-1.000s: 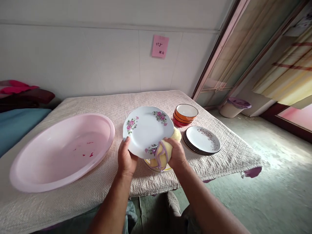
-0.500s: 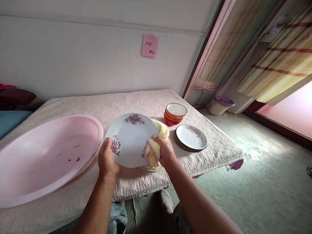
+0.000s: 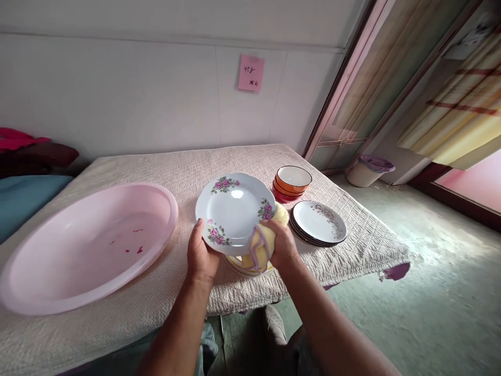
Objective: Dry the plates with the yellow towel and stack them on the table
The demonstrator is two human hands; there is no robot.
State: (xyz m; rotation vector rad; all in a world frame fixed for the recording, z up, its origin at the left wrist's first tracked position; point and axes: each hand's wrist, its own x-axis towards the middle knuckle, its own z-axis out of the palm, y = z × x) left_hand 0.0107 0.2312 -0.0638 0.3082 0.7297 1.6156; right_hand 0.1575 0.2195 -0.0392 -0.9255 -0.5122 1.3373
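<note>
A white plate (image 3: 238, 214) with pink rose sprays and a wavy rim is held up in front of me, tilted toward my view. My left hand (image 3: 201, 254) grips its lower left edge, thumb on the upper face and fingers underneath. At the right edge my right hand (image 3: 282, 243) is closed on a yellow cloth (image 3: 260, 248) with lilac edging, which presses against the plate's rim. Beneath, partly hidden by plate and cloth, are yellow-rimmed dishes (image 3: 238, 265) on the quilted cover.
A big pink basin (image 3: 97, 245) stands on the quilted cover (image 3: 195, 163) at left. To the right are a stack of dark-rimmed plates (image 3: 319, 222) and stacked orange and red bowls (image 3: 291, 183). A waste bin (image 3: 366, 171) stands on the floor beyond.
The plate has turned in my hands, so a rose spray by the cloth now shows fully. It lies flatter, with a bright reflection. The whole scene has shifted right in view.
</note>
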